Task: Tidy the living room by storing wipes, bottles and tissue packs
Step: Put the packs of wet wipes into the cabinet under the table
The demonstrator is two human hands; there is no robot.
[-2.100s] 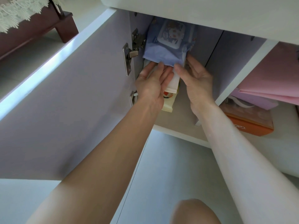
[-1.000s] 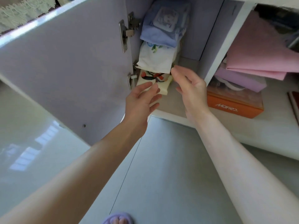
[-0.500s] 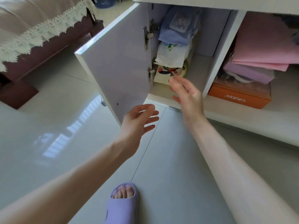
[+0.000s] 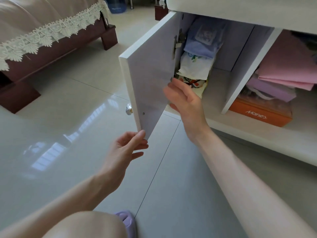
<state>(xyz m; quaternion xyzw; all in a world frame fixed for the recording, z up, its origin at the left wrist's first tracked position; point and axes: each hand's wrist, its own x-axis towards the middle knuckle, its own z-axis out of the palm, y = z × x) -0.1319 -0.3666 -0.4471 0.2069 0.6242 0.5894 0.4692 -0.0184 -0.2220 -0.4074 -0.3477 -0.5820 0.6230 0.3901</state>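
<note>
Touching the door's (image 4: 151, 71) lower corner, the left grip (image 4: 126, 148) is slack-fingered and empty. The right grip (image 4: 184, 98), likewise spread and empty, hovers beside the door's inner face. Packs (image 4: 195, 66) sit stacked against the cabinet's (image 4: 257, 136) left wall, stowed. Judged step: closing the door. The next move requires clearing the right grip, then pushing.

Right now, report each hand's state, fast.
Left hand: open, holding nothing, fingertips at the lower corner of the white cabinet door.
Right hand: open, holding nothing, beside the door's inner face.
</note>
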